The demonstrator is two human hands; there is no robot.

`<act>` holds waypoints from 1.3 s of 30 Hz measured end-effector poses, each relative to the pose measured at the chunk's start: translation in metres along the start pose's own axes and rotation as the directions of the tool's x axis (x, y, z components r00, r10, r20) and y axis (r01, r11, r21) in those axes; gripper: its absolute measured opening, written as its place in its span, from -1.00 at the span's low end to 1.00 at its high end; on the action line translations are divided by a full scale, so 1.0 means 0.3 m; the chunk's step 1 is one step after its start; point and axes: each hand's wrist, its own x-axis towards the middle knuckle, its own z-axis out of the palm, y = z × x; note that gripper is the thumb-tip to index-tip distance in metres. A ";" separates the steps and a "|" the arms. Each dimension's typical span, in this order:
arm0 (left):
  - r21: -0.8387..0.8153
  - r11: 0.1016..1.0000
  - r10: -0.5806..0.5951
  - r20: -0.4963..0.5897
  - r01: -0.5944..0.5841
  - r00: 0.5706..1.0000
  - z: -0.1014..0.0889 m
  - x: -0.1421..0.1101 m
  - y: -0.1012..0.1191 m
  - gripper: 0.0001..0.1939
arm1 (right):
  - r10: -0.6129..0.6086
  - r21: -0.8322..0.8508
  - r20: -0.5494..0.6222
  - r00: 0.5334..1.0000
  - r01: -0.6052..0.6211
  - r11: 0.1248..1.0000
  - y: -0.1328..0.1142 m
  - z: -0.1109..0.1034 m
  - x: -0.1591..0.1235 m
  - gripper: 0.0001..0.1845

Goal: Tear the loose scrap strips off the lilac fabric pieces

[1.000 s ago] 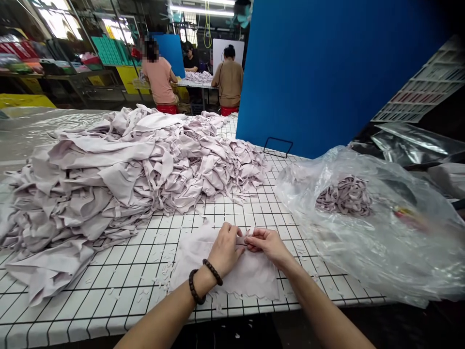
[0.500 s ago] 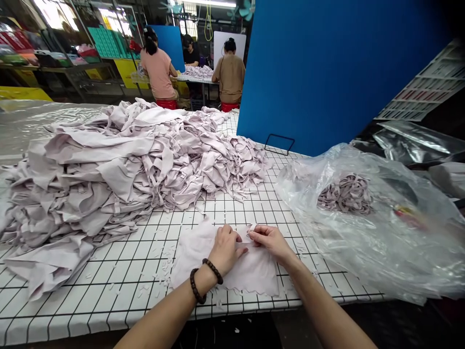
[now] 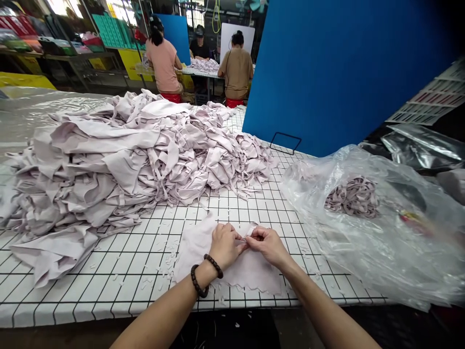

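A pale lilac fabric garment [image 3: 250, 278] with a wavy lower edge lies on the table at its near side. My left hand [image 3: 225, 245], with two dark beaded bracelets at the wrist, rests on its upper part and pinches the cloth between thumb and fingers. Close beside it, my right hand [image 3: 267, 245] is closed on the garment's upper edge, where a narrow strap [image 3: 252, 227] stands up behind the fingers. The fingertips of both hands almost meet. What exactly lies between them is too small to make out.
Left and behind is a big heap of lilac garments [image 3: 134, 145]. A clear plastic bag [image 3: 356, 252] with a bundle of lilac strips [image 3: 352, 196] lies at right. Small white scraps [image 3: 172, 247] dot the gridded table [image 3: 145, 261]. A blue board [image 3: 308, 72] stands behind; several people sit farther off.
My right hand has moved left and down, bringing its fingertips against those of my left hand. The left hand stays on the garment. The whole view has shifted slightly.
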 end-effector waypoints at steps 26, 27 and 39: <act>-0.013 1.000 -0.006 0.024 0.007 1.000 -0.001 -0.001 0.004 -0.78 | -0.116 -0.487 0.321 0.940 0.269 0.831 -0.089 -0.081 0.051 -0.81; -0.014 1.000 -0.004 0.022 0.004 1.000 -0.001 -0.001 0.003 -0.78 | -0.090 -0.478 0.346 0.934 0.258 0.840 -0.092 -0.086 0.060 -0.82; -0.008 0.995 0.096 -0.174 -0.099 0.980 -0.048 -0.062 0.054 -0.60 | 0.014 -0.518 0.025 1.000 0.001 0.855 -0.045 -0.114 0.085 -0.81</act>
